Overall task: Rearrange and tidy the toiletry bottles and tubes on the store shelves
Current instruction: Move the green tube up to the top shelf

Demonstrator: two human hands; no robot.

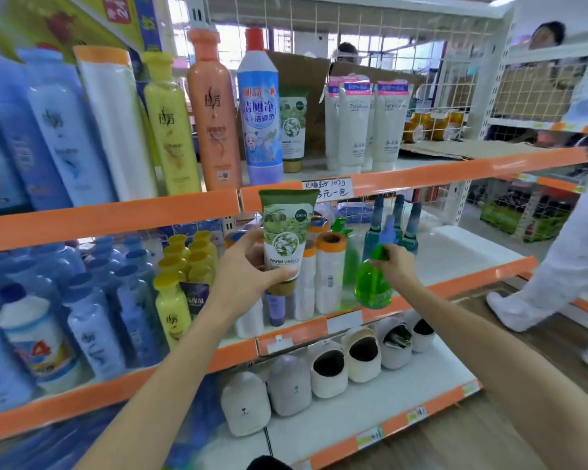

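My left hand grips a green and white "Warm Vanilla" tube, upright with its cap down, in front of the middle shelf. My right hand holds a bright green spray bottle by its neck, just above the middle shelf's orange front edge. A matching green tube stands on the upper shelf beside a blue toilet-cleaner bottle. White facial tubes stand to its right. Orange-capped white tubes stand behind my hands.
Yellow, orange and blue shampoo bottles fill the left shelves. Teal glass bottles stand at the back of the middle shelf. Slippers line the bottom shelf. A person in white walks at the right; bare shelf lies right of the bottles.
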